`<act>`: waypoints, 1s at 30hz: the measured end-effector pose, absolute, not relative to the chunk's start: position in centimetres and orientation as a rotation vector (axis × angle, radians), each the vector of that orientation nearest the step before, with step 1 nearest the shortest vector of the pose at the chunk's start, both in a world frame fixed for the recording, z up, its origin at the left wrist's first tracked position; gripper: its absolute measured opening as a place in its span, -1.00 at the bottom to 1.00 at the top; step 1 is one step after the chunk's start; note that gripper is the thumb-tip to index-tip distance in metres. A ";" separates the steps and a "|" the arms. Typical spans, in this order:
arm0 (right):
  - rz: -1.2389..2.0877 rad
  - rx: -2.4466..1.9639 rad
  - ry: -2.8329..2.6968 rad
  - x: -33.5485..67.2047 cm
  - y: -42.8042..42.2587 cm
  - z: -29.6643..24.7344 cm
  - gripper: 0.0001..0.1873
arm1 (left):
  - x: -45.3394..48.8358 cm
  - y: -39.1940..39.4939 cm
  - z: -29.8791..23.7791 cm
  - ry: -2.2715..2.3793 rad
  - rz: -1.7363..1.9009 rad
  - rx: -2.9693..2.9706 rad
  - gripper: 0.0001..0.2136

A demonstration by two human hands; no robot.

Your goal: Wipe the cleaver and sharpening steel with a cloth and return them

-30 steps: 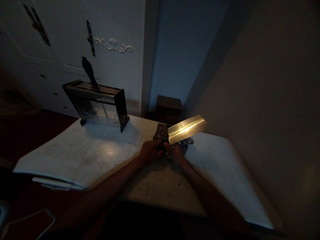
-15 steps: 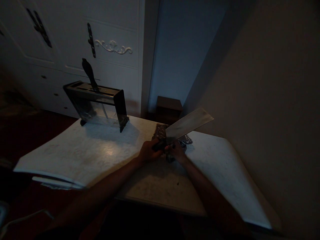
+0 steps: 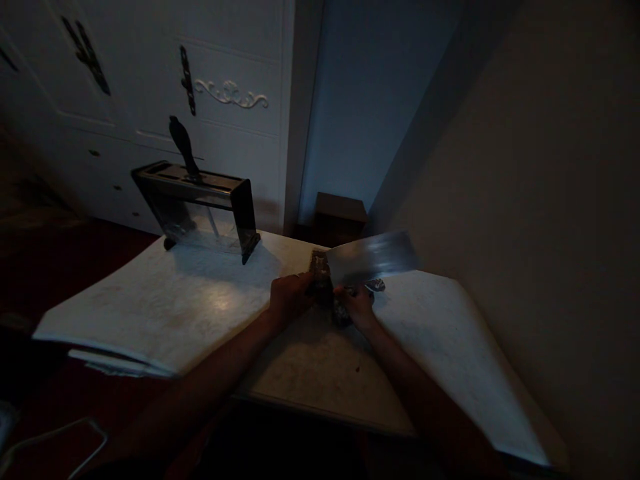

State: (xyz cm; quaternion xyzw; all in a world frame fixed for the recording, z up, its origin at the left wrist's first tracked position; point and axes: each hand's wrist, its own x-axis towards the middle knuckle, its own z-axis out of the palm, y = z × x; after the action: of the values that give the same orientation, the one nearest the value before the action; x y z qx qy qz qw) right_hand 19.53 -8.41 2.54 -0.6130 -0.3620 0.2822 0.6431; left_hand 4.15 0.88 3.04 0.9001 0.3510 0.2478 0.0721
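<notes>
A cleaver [image 3: 373,259] with a broad metal blade is held over the table, its blade pointing right. My left hand [image 3: 293,295] is closed around its dark handle, which is mostly hidden. My right hand [image 3: 357,307] is closed on a dark patterned cloth [image 3: 343,316] just below the blade, close to the handle end. More of the cloth shows beyond the left hand and to the right under the blade. Dim light hides whether the cloth touches the metal.
On the white, marble-patterned table [image 3: 200,303], a knife block [image 3: 190,187] with clear sides stands at the back left, one black-handled knife [image 3: 183,143] in it. Behind are a white wardrobe [image 3: 235,53] and a brown box-like piece [image 3: 341,208]. A wall [image 3: 525,167] borders the right side.
The cleaver's blade has rotated: its tip sits lower and its face shows broader. My left hand has shifted slightly left, while my right stays near the same spot. The view has shifted slightly.
</notes>
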 end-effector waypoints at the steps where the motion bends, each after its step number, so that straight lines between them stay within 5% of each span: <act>1: 0.615 -1.435 -0.829 19.5 -8.4 2.5 -0.61 | 4.1 0.9 3.0 1.039 0.753 2.725 -0.84; 6: 0.473 -1.480 -0.785 19.8 -8.0 2.2 -0.58 | 4.1 1.0 2.9 1.027 0.811 2.751 -0.83; 13: 0.698 -1.373 -0.663 19.8 -8.0 2.0 -0.52 | 4.0 1.5 3.2 1.129 0.733 2.799 -0.84; 30: 0.854 -0.971 -0.305 20.8 -8.0 3.4 -0.73 | 3.9 3.1 2.5 1.148 0.702 2.750 -0.79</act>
State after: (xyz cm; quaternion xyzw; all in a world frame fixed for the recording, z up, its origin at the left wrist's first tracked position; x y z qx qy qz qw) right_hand 20.76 -7.97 3.38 -0.4507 -0.1415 0.3961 0.7873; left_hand 3.88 3.12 2.50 0.8975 0.3748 0.2290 0.0402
